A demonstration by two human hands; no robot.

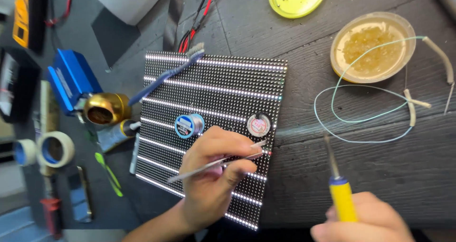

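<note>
At centre frame, the left hand [209,175] pinches tweezers [216,163], tips at the right edge of a lit panel of tiny lights [213,90]. At lower right, the right hand [363,223] grips a yellow soldering iron [339,185], tip raised over the dark table [370,166]. A solder spool [189,125], a small round tin [258,125] and a blue brush [166,76] lie on the panel; a looped pale wire [365,118] lies to the right.

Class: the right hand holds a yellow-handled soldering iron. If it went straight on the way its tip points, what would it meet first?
The right hand aims the soldering iron up and slightly left. First in that line is probably the thin pale-green wire loop, lying on the dark table just beyond the tip; height above it is unclear.
</note>
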